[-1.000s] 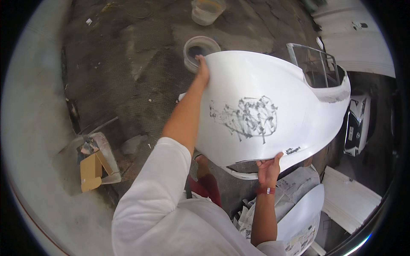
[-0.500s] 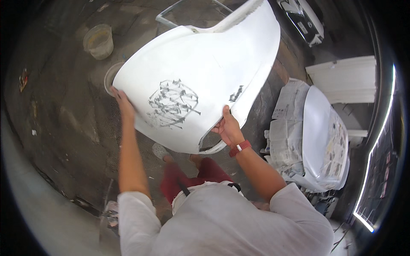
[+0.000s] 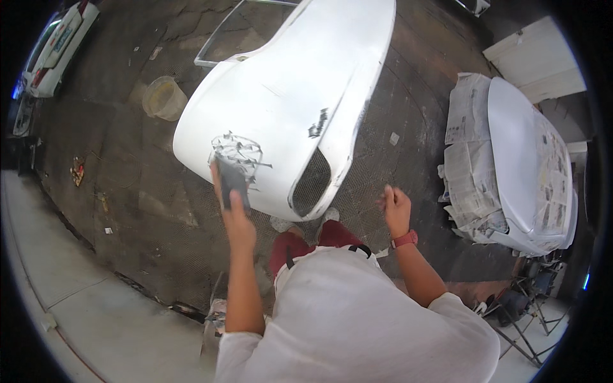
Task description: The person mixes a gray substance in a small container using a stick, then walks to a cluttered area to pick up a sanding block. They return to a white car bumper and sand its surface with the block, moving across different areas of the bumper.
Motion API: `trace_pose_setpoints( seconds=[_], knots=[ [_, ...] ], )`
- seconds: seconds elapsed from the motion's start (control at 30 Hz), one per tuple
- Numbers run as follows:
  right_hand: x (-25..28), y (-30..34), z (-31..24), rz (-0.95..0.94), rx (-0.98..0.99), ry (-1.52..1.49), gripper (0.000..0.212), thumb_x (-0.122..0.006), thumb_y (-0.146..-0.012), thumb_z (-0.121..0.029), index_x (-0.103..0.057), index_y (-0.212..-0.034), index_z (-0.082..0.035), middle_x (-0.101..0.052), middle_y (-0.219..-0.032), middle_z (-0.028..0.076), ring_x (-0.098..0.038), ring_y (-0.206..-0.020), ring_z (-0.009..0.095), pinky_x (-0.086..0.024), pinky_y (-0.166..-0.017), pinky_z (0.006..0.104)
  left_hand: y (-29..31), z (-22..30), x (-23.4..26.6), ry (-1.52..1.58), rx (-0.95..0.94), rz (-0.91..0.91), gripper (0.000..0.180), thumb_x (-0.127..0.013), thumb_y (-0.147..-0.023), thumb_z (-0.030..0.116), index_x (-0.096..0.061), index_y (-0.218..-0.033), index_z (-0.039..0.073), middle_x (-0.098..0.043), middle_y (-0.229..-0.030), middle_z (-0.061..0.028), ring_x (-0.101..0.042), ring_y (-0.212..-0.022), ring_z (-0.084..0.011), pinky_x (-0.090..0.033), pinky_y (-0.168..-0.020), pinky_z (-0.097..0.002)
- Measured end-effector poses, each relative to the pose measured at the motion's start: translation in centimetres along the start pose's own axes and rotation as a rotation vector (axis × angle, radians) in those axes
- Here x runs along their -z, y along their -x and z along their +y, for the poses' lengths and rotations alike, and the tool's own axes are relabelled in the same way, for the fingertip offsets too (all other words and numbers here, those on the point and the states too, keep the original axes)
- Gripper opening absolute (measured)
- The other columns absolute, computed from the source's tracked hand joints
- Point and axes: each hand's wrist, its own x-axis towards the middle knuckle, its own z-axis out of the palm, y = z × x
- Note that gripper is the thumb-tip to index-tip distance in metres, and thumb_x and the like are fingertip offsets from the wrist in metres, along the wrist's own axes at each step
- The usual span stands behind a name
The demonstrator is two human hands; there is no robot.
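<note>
White bumper cover (image 3: 281,96) fills the view's upper middle, its black scribbles (image 3: 246,149) facing up. The left hand (image 3: 235,216) pinches a dark rectangular pad (image 3: 231,179) at them — thumb on top, presumably for steadiness — while the right hand (image 3: 396,207), loosely curled, seems empty.

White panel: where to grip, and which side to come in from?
Likely the narrow rim of the white panel beside its oval cutout, from the right, where the right hand is empty: the opening should let a hand wrap that strip, while the main face is broad.
</note>
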Motion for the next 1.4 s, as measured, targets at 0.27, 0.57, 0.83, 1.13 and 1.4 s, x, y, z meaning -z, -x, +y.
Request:
trace_pose_setpoints(
  seconds=[0.27,0.57,0.83,1.13,1.4],
  knots=[
    [4.8,10.9,10.3,-0.082,-0.931,-0.196,0.082,-0.053,-0.109,-0.060,-0.041,-0.165,-0.001,-0.053,-0.163,0.022,-0.048,-0.153,0.032,-0.037,-0.125,0.0451,-7.2,5.0,-12.7,-1.020,-0.516,-0.426,0.076,-0.062,-0.105,0.024,-0.031,-0.173,0.013,-0.028,-0.180,-0.0146,-0.022,-0.168,-0.0366,-0.020,-0.132,-0.0589],
    [11.3,-1.4,10.8,0.023,-0.234,-0.354,0.067,-0.049,-0.115,-0.052,-0.054,-0.155,0.002,-0.068,-0.141,0.017,-0.064,-0.128,0.027,-0.047,-0.115,0.0449,-2.8,-2.7,-9.5,-1.325,-0.539,-0.460,0.075,-0.062,-0.106,0.033,-0.033,-0.172,0.012,-0.033,-0.179,-0.0123,-0.025,-0.166,-0.0395,-0.015,-0.133,-0.0628],
    [-6.3,-3.6,-1.5,-0.593,-0.255,-0.694,0.106,-0.025,-0.108,-0.081,-0.024,-0.170,0.005,-0.043,-0.169,0.027,-0.038,-0.160,0.037,-0.024,-0.132,0.0519,-4.4,-2.6,-13.2,-1.241,-0.575,-0.438,0.076,-0.056,-0.109,0.039,-0.030,-0.173,0.007,-0.031,-0.180,-0.0128,-0.022,-0.167,-0.0407,-0.012,-0.133,-0.0659],
    [-8.7,-3.8,0.0,-0.495,-0.279,-0.647,0.127,-0.022,-0.098,-0.093,-0.021,-0.168,0.013,-0.060,-0.150,0.029,-0.056,-0.143,0.035,-0.030,-0.128,0.0480,-12.4,1.4,-20.7,-1.276,-0.766,-0.411,0.076,-0.055,-0.110,0.039,-0.027,-0.173,0.006,-0.032,-0.179,-0.0133,-0.028,-0.164,-0.0407,-0.014,-0.130,-0.0717],
    [-9.6,-2.3,-1.4,-0.369,-0.250,-0.571,0.122,-0.028,-0.099,-0.092,-0.039,-0.162,0.012,-0.064,-0.141,0.025,-0.059,-0.137,0.035,-0.033,-0.127,0.0471,-7.7,-1.0,-14.6,-1.230,-0.722,-0.490,0.079,-0.060,-0.107,0.042,-0.031,-0.171,0.005,-0.033,-0.178,-0.0160,-0.026,-0.165,-0.0409,-0.013,-0.127,-0.0768]
  ],
)
